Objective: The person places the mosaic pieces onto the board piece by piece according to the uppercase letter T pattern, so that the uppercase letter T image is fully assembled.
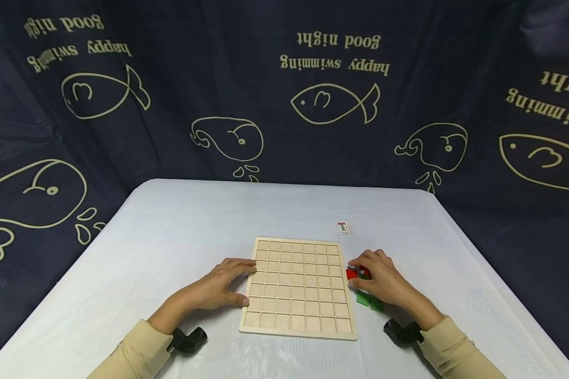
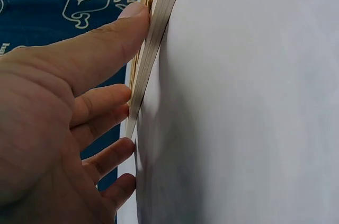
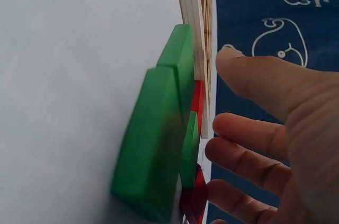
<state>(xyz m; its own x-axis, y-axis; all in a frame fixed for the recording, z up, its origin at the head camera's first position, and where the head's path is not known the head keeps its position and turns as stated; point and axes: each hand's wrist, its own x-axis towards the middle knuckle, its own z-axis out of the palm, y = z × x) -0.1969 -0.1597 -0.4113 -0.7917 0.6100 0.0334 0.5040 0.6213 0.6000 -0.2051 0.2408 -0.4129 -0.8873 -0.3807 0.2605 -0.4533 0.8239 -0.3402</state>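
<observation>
A light wooden board (image 1: 297, 292) with a grid of square recesses lies flat on the table. My left hand (image 1: 218, 287) touches its left edge with thumb and fingertips; the left wrist view shows the thumb (image 2: 135, 28) against the board's rim. Beside the right edge, my right hand (image 1: 381, 276) is above several small square tiles, its thumb and fingers apart with nothing between them. One red tile (image 1: 351, 274) lies close to the board, and green tiles (image 1: 363, 298) lie nearer me. In the right wrist view another red tile (image 3: 195, 197) shows beneath the fingers. The hand partly covers the tiles.
Beyond the board's far right corner lies a small card (image 1: 343, 227) with a grid and a red and green T-shaped pattern. A white cloth covers the table (image 1: 194, 221). Behind it hangs a dark blue curtain (image 1: 275, 79) with fish and whale drawings.
</observation>
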